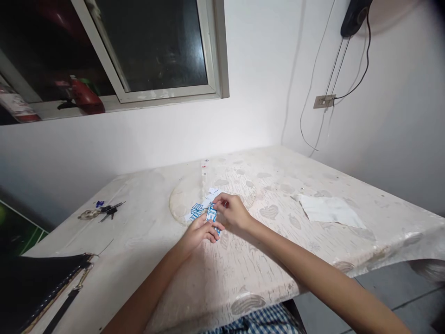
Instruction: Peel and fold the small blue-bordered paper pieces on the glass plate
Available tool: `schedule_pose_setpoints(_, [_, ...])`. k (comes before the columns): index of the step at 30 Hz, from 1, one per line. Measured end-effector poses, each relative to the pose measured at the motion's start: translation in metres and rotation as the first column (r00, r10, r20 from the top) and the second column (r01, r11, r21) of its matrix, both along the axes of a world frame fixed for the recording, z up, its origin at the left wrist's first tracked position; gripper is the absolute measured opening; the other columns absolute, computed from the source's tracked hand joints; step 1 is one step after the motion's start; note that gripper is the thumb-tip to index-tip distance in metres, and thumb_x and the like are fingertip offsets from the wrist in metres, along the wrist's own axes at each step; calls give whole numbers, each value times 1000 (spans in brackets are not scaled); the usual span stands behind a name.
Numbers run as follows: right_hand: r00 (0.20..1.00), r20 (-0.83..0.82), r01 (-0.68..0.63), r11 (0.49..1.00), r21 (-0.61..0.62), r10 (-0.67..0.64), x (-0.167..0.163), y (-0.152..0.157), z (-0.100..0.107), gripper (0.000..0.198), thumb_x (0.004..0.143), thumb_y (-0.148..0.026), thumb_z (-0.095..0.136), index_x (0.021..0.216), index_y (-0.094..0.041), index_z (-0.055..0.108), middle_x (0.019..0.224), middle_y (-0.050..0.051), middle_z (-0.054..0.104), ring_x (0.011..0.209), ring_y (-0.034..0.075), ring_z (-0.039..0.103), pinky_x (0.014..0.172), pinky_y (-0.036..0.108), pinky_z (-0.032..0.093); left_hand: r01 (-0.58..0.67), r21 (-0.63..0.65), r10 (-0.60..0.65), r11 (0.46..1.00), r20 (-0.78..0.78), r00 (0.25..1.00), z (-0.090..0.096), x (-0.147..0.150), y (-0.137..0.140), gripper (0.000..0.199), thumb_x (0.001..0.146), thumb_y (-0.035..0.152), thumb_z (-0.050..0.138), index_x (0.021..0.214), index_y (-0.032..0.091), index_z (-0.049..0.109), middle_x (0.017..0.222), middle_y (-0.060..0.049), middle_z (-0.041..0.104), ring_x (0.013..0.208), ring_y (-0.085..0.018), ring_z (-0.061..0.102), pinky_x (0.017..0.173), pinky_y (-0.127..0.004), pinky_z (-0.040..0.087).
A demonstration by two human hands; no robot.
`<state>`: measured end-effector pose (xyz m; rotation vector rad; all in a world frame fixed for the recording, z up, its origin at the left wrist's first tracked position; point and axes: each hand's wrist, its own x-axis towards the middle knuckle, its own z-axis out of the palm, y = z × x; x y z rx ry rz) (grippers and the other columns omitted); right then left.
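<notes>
Near the middle of the table, my left hand [201, 230] grips a narrow strip of white paper with blue block lettering [211, 213]. My right hand [231, 209] pinches the upper end of that same strip between thumb and fingers. Its lower end shows past the fingers of my left hand. Just beyond the hands lie several white paper pieces [213, 192], and a piece with blue printed lines [196, 209] rests to the left of the strip. Some of these pieces are partly covered by my hands.
Keys [109, 211] lie on the left of the patterned tablecloth [264, 260]. A black bag [38, 283] with a strap sits at the near left. To the right is a white cloth or paper sheet [328, 211]. Bottles, one red [85, 96], stand on the windowsill. Cords hang by a wall outlet [324, 101].
</notes>
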<state>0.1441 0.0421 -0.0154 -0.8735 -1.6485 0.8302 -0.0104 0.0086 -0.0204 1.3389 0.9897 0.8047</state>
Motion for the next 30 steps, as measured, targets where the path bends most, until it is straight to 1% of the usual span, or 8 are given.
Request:
schedule_pose_setpoints(7, [999,13,-32,999,-26,32,-5,-1,-6,10,74,-20,53,78,-15,61,63,-1,55,58,10,48,58,23,37,1,11,-1,1000,1,1000,-2,2,1,53,72,49,60,107,13,42,82,-9,65,54,-13,59,51,-27,45])
schedule_pose_setpoints(13, [998,-30,-63,993,-99,60,-5,-4,-6,11,73,-22,54,77,-15,62,61,-2,53,55,10,47,55,23,37,9,20,-9,1000,12,1000,-2,2,-1,50,74,49,58,106,13,43,85,-11,65,53,-13,59,51,-27,45])
schedule_pose_setpoints(18, [997,-26,-72,992,-106,69,-3,-6,-5,13,73,-22,54,79,-15,63,59,-2,52,56,10,46,56,24,37,19,18,-20,1000,14,1000,-1,2,-2,50,74,47,58,107,14,43,88,-12,65,55,-12,59,52,-26,46])
schedule_pose_setpoints(23, [998,-16,-69,994,-81,68,-3,-5,-5,12,73,-21,54,77,-15,64,63,-1,54,60,11,47,58,24,38,24,6,-24,1000,1,1000,2,3,-3,52,73,49,59,107,13,42,86,-11,65,56,-12,59,53,-27,47])
schedule_pose_setpoints(26, [999,6,-40,998,-44,40,-2,-6,-4,11,72,-18,55,76,-16,65,67,0,54,63,11,47,61,25,38,37,-4,-37,999,8,999,2,4,-3,49,72,48,60,103,14,44,84,-10,66,56,-13,59,54,-27,47])
schedule_pose_setpoints(30, [998,59,-19,1000,6,18,-1,-6,-4,12,72,-17,57,78,-17,67,77,2,52,70,12,47,66,26,39,32,-11,-31,999,14,999,0,4,-2,46,71,47,62,99,14,46,81,-10,66,55,-13,59,54,-27,46])
